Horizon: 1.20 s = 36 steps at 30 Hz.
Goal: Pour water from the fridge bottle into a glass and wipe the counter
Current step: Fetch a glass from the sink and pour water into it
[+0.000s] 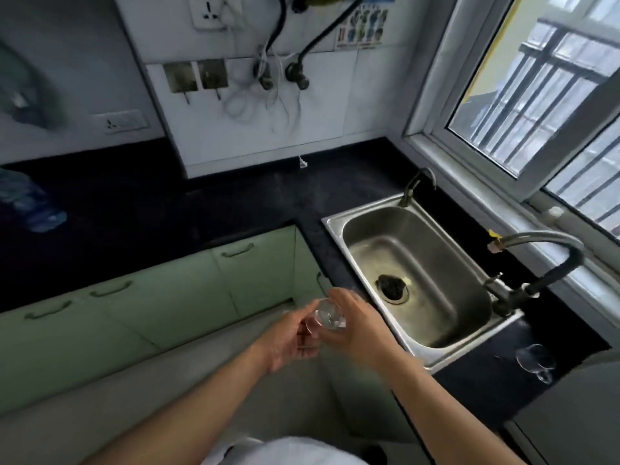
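I see a clear glass (pixel 327 318) held tilted off the worktop (pixel 161 196) edge; a blurred blue-labelled bottle (pixel 28 203) lies at the far left end

Low in the centre of the frame, a left hand (pixel 288 340) and a right hand (pixel 356 325) together hold a clear drinking glass (pixel 327 316), tilted, just left of a steel sink (pixel 412 273). A black counter (pixel 141 203) fills the middle. A blurred blue water bottle (pixel 28 201) lies at the left edge. Another clear glass (pixel 535 360) sits at lower right, near a dark tap (pixel 540 263).
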Available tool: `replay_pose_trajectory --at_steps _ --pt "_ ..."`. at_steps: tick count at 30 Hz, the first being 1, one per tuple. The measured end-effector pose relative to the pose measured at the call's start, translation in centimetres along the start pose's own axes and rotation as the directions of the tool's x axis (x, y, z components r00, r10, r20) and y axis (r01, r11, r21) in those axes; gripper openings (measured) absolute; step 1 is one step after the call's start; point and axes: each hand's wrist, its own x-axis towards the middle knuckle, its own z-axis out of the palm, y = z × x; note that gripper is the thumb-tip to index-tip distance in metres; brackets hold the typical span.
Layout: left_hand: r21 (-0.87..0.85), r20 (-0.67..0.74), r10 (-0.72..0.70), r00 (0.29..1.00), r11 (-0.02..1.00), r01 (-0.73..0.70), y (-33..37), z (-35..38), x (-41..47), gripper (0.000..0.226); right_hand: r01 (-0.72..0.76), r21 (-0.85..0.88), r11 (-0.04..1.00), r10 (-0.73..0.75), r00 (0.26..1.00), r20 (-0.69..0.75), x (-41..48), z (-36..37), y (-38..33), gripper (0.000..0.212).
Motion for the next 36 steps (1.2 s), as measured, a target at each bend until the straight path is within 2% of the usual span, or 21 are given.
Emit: replay_pose_trajectory --at_steps 2,5,8,13,18,20,23,28,31,34,36 --pt "0.031 0.0 0.017 1.0 0.999 -0.017 1.2 -2.7 -2.0 0.042 0.012 0.119 0.993 -0.011 1.0 -0.009 0.7 1.4 -2.3 0.056" --pt "-0.024 -0.041 0.064 0.997 0.998 -0.065 3.2 -9.5 -5.6 0.042 0.013 0.272 0.962 -0.021 0.999 0.025 2.9 5.5 -7.4 0.049" --pt "-0.074 -0.091 0.083 0.992 0.993 -0.09 4.6 -15.1 -8.2 0.043 -0.013 0.338 0.941 -0.018 0.996 0.089 5.5 9.0 -11.8 0.045" --pt "-0.138 -0.145 0.124 0.982 0.98 -0.144 6.3 -22.2 -10.4 0.044 0.038 0.324 0.945 -0.102 0.978 0.182 10.3 12.5 -17.2 0.038" --pt "-0.197 -0.245 0.191 0.951 0.95 -0.242 7.4 -28.2 -11.7 0.031 0.089 0.336 0.937 -0.198 0.931 0.305 15.7 16.5 -20.8 0.037" --pt "-0.199 -0.308 0.195 0.931 0.944 -0.263 8.2 -30.6 -12.0 0.039 0.107 0.342 0.934 -0.231 0.909 0.348 18.1 18.3 -22.1 0.037" --pt "-0.209 -0.444 0.182 0.877 0.931 -0.299 9.6 -34.3 -11.9 0.054 0.176 0.348 0.921 -0.315 0.863 0.395 22.4 21.8 -24.1 0.037" --pt "-0.294 -0.628 0.133 0.767 0.872 -0.392 11.7 -39.7 -11.4 0.039 0.315 0.305 0.899 -0.431 0.764 0.48 29.2 27.7 -27.9 0.033" --pt "-0.323 -0.688 0.108 0.718 0.84 -0.435 12.6 -42.8 -11.1 0.045 0.417 0.252 0.873 -0.485 0.706 0.516 32.5 30.7 -30.2 0.038" --pt "-0.357 -0.714 0.084 0.695 0.81 -0.465 12.8 -46.0 -10.9 0.033 0.479 0.201 0.855 -0.502 0.663 0.555 34.8 33.6 -32.3 0.033" --pt "-0.363 -0.725 0.079 0.684 0.8 -0.478 13.1 -48.1 -10.9 0.029 0.493 0.182 0.851 -0.503 0.66 0.558 35.9 35.4 -33.6 0.03"
